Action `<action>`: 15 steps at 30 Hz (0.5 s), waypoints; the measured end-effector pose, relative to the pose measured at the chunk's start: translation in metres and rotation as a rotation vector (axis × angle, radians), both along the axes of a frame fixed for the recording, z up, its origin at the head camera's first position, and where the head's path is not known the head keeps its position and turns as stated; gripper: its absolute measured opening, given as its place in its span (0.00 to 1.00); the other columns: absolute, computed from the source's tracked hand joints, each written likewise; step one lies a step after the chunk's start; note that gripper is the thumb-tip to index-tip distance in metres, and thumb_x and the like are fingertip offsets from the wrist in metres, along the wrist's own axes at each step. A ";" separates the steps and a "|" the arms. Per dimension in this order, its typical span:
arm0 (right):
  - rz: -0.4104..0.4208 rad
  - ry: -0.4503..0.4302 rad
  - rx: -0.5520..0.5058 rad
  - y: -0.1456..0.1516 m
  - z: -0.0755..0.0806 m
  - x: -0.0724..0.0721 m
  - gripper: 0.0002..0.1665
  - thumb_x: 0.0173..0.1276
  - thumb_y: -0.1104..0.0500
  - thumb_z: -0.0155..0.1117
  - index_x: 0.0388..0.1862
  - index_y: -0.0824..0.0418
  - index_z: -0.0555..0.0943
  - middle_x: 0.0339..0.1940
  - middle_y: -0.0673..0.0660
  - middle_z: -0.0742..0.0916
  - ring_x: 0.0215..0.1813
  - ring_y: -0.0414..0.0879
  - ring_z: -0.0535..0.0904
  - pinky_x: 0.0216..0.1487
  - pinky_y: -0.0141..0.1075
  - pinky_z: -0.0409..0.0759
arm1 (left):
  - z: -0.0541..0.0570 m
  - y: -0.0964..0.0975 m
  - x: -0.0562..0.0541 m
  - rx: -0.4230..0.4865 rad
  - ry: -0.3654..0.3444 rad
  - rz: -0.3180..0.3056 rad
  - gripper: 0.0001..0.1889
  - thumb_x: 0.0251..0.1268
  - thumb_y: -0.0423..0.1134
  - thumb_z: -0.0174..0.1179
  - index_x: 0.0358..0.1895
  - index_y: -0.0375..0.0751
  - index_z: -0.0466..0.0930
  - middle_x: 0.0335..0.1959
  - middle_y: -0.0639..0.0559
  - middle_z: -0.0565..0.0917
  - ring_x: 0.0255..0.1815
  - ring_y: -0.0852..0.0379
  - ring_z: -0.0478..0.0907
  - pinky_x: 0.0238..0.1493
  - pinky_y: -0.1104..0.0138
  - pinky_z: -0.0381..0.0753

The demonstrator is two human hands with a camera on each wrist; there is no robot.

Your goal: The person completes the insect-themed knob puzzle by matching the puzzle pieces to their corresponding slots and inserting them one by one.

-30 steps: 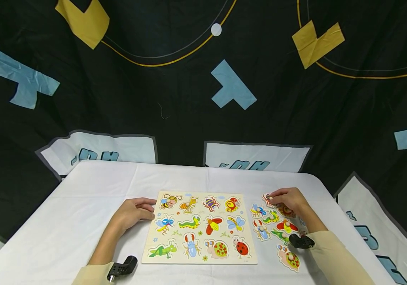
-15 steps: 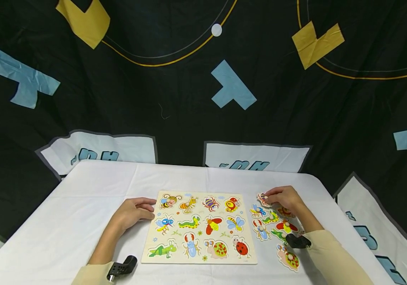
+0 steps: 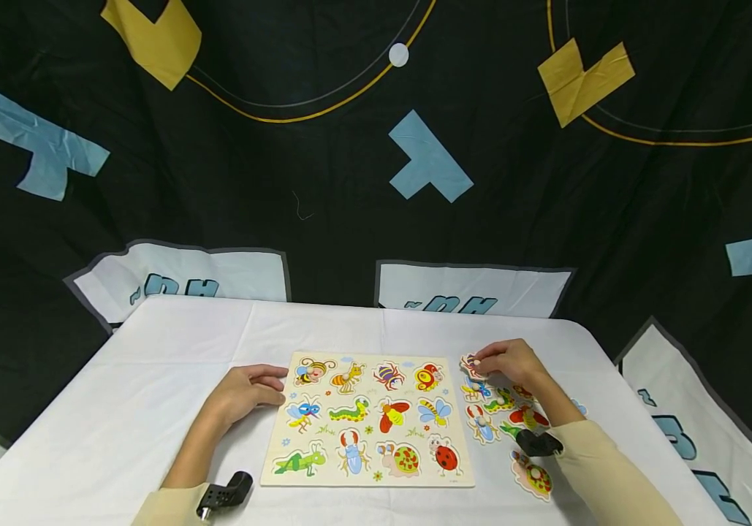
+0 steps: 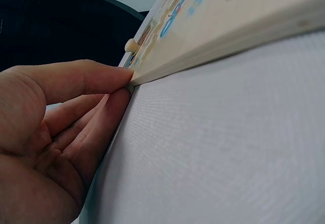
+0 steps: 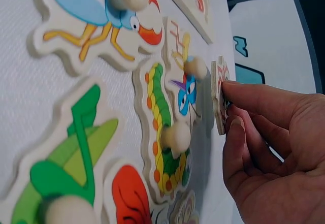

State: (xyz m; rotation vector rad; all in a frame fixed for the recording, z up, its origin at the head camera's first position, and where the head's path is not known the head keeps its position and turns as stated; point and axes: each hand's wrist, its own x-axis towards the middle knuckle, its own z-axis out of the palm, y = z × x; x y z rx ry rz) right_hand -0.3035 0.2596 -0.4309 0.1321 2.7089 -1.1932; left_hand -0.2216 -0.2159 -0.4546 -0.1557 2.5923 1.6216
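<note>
My right hand (image 3: 510, 359) pinches a spider puzzle piece (image 3: 473, 367) by its middle, just above the mosquito piece (image 3: 476, 389). In the right wrist view, the spider piece (image 5: 220, 96) stands nearly edge-on between thumb and fingers. A wooden insect puzzle board (image 3: 376, 431) lies flat in the middle of the table, with a printed spider (image 3: 389, 376) in its top row. My left hand (image 3: 247, 394) touches the board's left edge with fairly straight fingers. In the left wrist view, two wooden knobs stick up near the board's edge (image 4: 203, 66).
Right of the board lie loose knobbed pieces: a caterpillar (image 3: 500, 400), a stag beetle (image 3: 483, 424), a red-winged insect (image 3: 528, 417), a grasshopper (image 5: 71, 158) and a snail (image 3: 532, 475). Some overlap or are partly hidden by my right arm. White cloth covers the table (image 3: 119, 424).
My right hand has carried the spider piece leftward and slightly away, from the far side of the loose pieces toward the board. The left hand and the board have stayed put.
</note>
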 end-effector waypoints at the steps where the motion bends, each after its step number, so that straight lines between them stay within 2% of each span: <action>1: -0.001 0.001 0.000 -0.002 0.000 0.000 0.17 0.60 0.53 0.74 0.47 0.58 0.89 0.46 0.58 0.89 0.43 0.50 0.81 0.44 0.39 0.78 | 0.000 0.000 0.000 0.000 0.000 -0.002 0.29 0.46 0.30 0.74 0.58 0.33 0.83 0.37 0.49 0.87 0.36 0.59 0.80 0.36 0.69 0.78; 8: 0.015 0.034 0.001 -0.014 0.002 -0.001 0.14 0.60 0.54 0.75 0.44 0.58 0.89 0.46 0.58 0.89 0.44 0.51 0.81 0.43 0.38 0.79 | 0.000 -0.001 -0.001 -0.009 -0.010 -0.002 0.29 0.47 0.31 0.74 0.58 0.34 0.83 0.37 0.49 0.87 0.36 0.59 0.80 0.37 0.69 0.79; 15: 0.029 0.051 -0.009 -0.025 0.005 -0.004 0.13 0.57 0.56 0.76 0.41 0.59 0.90 0.42 0.56 0.90 0.39 0.49 0.81 0.43 0.39 0.78 | 0.000 -0.001 -0.002 -0.034 -0.019 0.005 0.29 0.47 0.32 0.74 0.58 0.36 0.83 0.36 0.51 0.87 0.37 0.59 0.80 0.39 0.69 0.78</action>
